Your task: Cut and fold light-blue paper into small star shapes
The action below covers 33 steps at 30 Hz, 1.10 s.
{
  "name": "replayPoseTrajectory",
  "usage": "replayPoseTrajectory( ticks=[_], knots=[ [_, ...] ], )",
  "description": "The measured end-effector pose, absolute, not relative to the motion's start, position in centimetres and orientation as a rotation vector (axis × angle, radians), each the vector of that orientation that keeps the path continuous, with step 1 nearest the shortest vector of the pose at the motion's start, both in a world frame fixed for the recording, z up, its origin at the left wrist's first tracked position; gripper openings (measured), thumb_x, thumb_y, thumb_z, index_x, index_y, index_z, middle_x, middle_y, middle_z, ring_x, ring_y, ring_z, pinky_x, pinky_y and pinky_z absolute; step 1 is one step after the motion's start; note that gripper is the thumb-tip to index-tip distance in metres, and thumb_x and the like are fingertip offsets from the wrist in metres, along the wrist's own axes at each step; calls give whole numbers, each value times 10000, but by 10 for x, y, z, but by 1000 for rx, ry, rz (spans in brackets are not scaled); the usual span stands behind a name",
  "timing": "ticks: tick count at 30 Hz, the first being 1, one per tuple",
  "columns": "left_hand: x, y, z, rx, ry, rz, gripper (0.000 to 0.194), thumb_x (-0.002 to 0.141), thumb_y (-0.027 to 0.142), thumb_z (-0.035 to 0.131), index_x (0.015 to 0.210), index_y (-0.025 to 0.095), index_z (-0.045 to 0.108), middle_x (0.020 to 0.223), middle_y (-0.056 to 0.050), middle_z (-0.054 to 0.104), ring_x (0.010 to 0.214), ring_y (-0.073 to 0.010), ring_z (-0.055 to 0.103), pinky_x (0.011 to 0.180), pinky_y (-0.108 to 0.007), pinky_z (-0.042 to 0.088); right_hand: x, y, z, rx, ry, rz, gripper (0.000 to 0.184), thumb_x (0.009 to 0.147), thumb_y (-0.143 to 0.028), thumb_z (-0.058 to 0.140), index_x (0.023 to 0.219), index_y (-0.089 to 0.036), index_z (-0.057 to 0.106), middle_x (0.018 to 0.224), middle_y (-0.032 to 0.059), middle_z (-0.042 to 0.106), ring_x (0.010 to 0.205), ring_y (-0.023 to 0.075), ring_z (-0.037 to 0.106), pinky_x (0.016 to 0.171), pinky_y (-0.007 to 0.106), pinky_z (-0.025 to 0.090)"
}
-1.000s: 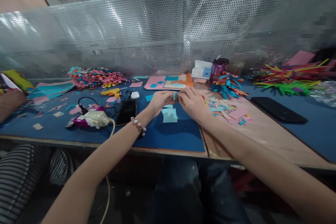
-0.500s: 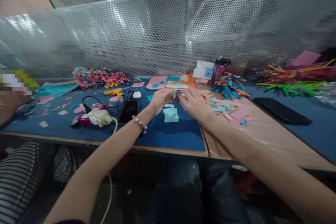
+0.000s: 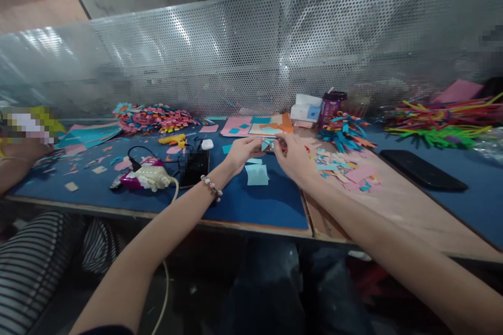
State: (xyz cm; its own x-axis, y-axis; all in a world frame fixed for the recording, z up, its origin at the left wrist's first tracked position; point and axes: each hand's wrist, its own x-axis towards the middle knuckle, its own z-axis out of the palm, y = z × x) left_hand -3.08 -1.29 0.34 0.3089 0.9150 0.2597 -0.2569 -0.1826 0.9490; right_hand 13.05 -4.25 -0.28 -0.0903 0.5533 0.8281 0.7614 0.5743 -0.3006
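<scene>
- Clock centred on the light-blue paper piece point(image 3: 268, 144), held up between both hands over the blue tabletop point(image 3: 271, 208).
- Left hand point(image 3: 244, 153): thumb and fingers pinching the piece's left edge.
- Right hand point(image 3: 291, 155): fingers curled at its right edge; can't tell if gripping.
- Pale-teal paper squares point(image 3: 257, 175): 6 o'clock, just below.
- Coloured paper sheets point(image 3: 233, 121): 11 o'clock.
- Yellow glue gun point(image 3: 173, 139): 9 o'clock.
- Paper scraps point(image 3: 356, 174): 3–4 o'clock.

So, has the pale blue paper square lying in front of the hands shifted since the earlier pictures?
No. Against the front edge of the blue tabletop, the pale blue paper square has kept its place.
</scene>
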Motion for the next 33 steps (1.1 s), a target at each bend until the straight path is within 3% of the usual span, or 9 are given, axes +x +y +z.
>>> replayPoseTrajectory(
  ticks=[5,11,33],
  knots=[
    [-31,-12,0,1442,775,1252,306,696,375,684,876,129,705,917,-81,672,785,-128,584,736,-274,467,131,-34,-2,-1052,-1694,200,296,890,-400,426,830,-168,599,804,70,645,747,188,570,715,311,433],
    [-31,-14,3,1464,823,1247,319,695,400,676,858,127,703,837,-59,647,756,-117,550,657,-229,409,130,-32,-3,-1022,-1712,367,374,882,-483,404,719,-185,560,684,25,596,639,164,522,634,293,399],
    [-34,-10,-2,1513,826,1149,281,684,342,711,866,135,655,834,-60,648,798,-144,608,733,-288,459,136,-30,-4,-990,-1803,320,267,867,-399,464,695,-194,464,647,-13,498,618,132,451,608,265,348]
  ],
)
